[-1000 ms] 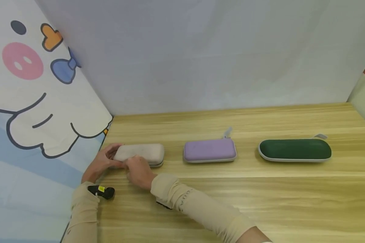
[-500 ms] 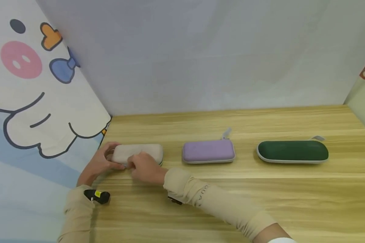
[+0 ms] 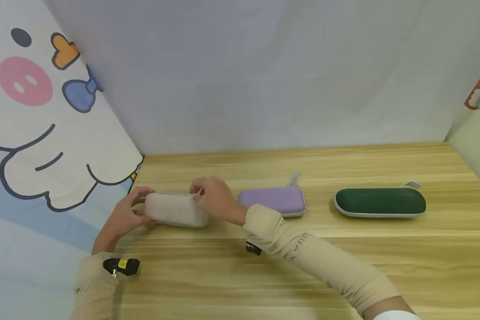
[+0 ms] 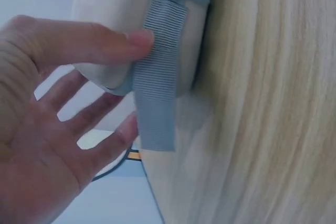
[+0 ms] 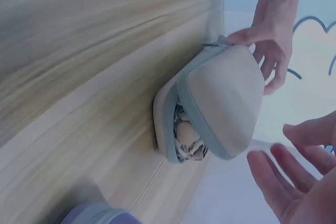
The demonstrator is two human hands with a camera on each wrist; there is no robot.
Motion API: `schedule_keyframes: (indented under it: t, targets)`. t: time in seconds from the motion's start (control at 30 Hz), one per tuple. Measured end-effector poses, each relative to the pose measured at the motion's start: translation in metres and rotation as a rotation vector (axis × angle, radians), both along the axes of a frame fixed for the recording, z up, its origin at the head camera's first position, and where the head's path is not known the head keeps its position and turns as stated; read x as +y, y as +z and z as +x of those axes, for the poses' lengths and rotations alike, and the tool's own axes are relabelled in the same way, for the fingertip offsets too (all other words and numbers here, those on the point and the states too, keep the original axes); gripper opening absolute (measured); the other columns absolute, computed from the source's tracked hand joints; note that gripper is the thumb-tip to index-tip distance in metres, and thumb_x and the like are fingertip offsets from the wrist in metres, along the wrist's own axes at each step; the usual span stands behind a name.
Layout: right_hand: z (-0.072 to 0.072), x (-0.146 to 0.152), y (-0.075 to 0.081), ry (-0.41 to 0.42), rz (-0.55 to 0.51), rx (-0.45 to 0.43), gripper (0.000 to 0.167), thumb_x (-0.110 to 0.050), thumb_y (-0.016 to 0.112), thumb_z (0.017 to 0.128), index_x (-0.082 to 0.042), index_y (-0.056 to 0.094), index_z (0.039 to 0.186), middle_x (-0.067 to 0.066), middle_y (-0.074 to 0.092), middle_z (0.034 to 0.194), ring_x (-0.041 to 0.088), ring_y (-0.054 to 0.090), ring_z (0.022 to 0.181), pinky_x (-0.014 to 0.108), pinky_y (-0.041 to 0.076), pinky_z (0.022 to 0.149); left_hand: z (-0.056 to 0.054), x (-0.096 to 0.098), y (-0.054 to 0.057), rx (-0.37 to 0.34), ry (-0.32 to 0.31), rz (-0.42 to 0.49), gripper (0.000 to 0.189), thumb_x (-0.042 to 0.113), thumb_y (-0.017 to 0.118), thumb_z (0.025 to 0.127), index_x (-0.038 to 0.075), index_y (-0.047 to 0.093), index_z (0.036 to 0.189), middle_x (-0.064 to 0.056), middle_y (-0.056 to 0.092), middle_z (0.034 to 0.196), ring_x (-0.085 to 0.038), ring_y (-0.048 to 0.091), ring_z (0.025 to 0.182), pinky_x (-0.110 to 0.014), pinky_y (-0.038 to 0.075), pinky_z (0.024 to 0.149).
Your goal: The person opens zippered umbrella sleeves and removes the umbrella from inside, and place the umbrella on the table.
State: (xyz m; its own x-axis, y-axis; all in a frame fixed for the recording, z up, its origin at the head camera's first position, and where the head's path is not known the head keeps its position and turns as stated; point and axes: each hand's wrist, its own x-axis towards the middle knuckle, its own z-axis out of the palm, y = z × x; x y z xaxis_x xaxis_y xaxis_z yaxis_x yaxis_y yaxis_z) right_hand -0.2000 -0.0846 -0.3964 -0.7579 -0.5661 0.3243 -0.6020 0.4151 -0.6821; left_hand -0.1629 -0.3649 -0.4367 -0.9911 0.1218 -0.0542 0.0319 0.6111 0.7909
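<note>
A beige zippered glasses case (image 3: 176,209) lies at the left of the table. My left hand (image 3: 124,213) holds its left end, the thumb against a grey ribbed tab (image 4: 157,72) by the zip slider and the fingers on the far side. My right hand (image 3: 216,198) is at the case's back right corner. In the right wrist view, its bent fingers are spread beside the raised lid (image 5: 226,98), with a gap to it and no object between them. Through the part-open right end, crumpled patterned material (image 5: 188,137) shows inside.
To the right sit a closed purple case (image 3: 272,200), partly behind the right wrist, and a closed dark green case (image 3: 380,202). A grey-white backdrop (image 3: 256,80) and a cartoon-printed cloth (image 3: 76,164) border the wooden table (image 3: 208,275).
My right hand has moved from the case's front edge round to its back right corner. The lid now stands raised and tilted toward me. My left hand stays at the left end.
</note>
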Motion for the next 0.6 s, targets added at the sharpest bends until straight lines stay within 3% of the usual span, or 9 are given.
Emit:
schedule_keyframes:
  t: [0.13,0.3,0.5,0.6]
  targets:
    - [-0.004,0.006,0.002,-0.066,0.003,-0.014,0.014,0.000,0.068,0.080,-0.006,0.070,0.093,0.006,0.069,0.096,0.019,0.063,0.085,0.024,0.049,0.074,0.009,0.004,0.008,0.042,0.036,-0.082,0.088,-0.004,0.080,0.068,0.009,0.038,0.144,-0.024,0.038,0.141,-0.046,0.042,0.121,-0.055,0.048,0.083]
    - [-0.008,0.008,-0.001,-0.058,-0.025,-0.125,0.021,0.005,0.066,0.077,-0.002,0.069,0.097,0.010,0.068,0.102,0.027,0.063,0.093,0.028,0.050,0.078,0.020,0.016,0.018,0.092,0.171,-0.164,0.071,-0.008,0.075,0.071,0.003,0.047,0.136,-0.027,0.047,0.128,-0.047,0.051,0.110,-0.053,0.051,0.076]
    - [-0.008,0.008,-0.008,-0.046,-0.014,-0.210,0.029,0.012,0.060,0.075,0.000,0.068,0.100,0.013,0.067,0.105,0.031,0.063,0.095,0.030,0.051,0.077,0.029,0.028,0.019,0.063,0.341,-0.084,0.057,-0.010,0.066,0.076,0.004,0.050,0.129,-0.021,0.051,0.121,-0.041,0.053,0.110,-0.045,0.053,0.073]
    - [-0.008,0.008,-0.012,-0.042,-0.027,-0.210,0.030,0.013,0.059,0.075,0.001,0.068,0.101,0.013,0.067,0.104,0.031,0.063,0.094,0.031,0.051,0.076,0.033,0.029,0.018,0.018,0.370,-0.028,0.061,-0.010,0.063,0.077,0.007,0.048,0.134,-0.019,0.048,0.122,-0.038,0.051,0.114,-0.041,0.053,0.071]
